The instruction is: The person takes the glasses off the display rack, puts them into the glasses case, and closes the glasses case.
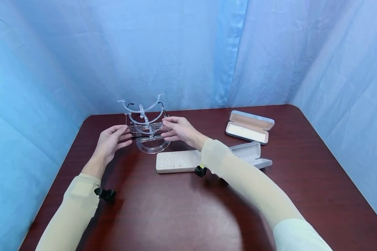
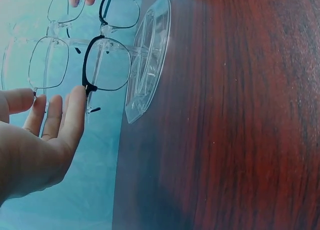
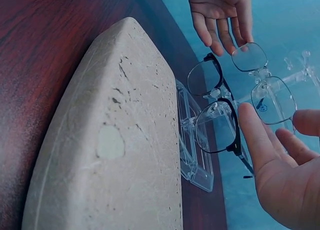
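Note:
A clear plastic eyeglass display stand [image 1: 149, 150] stands at the back left of the table, carrying two pairs of glasses. On the lower tier hang half-rimmed glasses with a black brow line [image 2: 107, 64]. Above them are thin metal-rimmed eyeglasses [image 2: 48, 62], level with the stand's arms. My left hand [image 1: 113, 139] pinches their left hinge between thumb and finger. At the other end, the right hand [image 1: 183, 131] pinches the right hinge. The outstretched lower fingers of both hands lie close to the black-browed pair; whether they touch it I cannot tell.
A worn, closed whitish glasses case [image 1: 176, 162] lies in front of the stand. An open grey case [image 1: 248, 151] is partly behind the right forearm. Farther back sits another open case [image 1: 249, 122] with a pinkish lining. Blue curtains [image 1: 176, 52] surround the table [image 1: 163, 209].

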### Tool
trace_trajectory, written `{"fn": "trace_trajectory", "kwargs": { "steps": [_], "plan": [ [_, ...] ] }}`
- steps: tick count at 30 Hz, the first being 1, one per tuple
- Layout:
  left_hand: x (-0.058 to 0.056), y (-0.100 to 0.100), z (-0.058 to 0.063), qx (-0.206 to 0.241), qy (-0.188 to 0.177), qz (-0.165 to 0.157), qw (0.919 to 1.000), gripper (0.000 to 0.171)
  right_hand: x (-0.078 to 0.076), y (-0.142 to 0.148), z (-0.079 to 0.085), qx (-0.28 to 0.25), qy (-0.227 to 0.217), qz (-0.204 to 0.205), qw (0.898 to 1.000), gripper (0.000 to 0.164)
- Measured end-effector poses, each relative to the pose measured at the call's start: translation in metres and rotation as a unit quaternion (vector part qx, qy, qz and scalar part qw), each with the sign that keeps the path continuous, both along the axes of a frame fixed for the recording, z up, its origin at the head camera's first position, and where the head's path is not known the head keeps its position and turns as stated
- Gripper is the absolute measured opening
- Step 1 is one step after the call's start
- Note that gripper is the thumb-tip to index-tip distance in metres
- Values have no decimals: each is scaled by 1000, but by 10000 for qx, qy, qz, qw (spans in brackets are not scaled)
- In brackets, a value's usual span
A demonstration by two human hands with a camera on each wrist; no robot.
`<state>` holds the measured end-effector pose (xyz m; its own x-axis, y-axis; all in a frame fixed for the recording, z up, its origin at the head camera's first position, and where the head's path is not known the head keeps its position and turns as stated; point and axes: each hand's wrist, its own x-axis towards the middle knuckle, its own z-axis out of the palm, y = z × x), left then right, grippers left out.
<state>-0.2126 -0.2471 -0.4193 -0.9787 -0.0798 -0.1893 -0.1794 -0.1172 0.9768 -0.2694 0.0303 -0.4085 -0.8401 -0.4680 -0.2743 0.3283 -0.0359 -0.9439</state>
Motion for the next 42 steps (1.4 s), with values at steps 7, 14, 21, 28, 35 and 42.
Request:
{"fn": "trace_trajectory", "kwargs": {
  "steps": [7, 14, 21, 28, 35, 42],
  "plan": [
    [1, -1, 1, 41, 1, 21, 10000, 40, -1, -1, -1, -45, 39, 148, 9999, 42],
    [4, -2, 4, -11, 64, -173, 9998, 46, 0, 2, 2, -34, 158, 180, 9997, 43],
    [10, -2, 9, -151, 108, -365, 9992, 32, 5, 8, 9, -5, 281, 305, 9991, 37],
    [21, -8, 13, -723, 61, -958, 9928, 37, 11, 15, 16, 140, 332, 546, 9979, 44],
    [29, -13, 14, -1158, -10, -1570, 9808, 29, 19, 24, 21, 234, 401, 793, 9958, 38],
    [36, -10, 21, -1309, 5, -1929, 9725, 33, 25, 36, 30, 327, 614, 1062, 9919, 35]
  ]
}}
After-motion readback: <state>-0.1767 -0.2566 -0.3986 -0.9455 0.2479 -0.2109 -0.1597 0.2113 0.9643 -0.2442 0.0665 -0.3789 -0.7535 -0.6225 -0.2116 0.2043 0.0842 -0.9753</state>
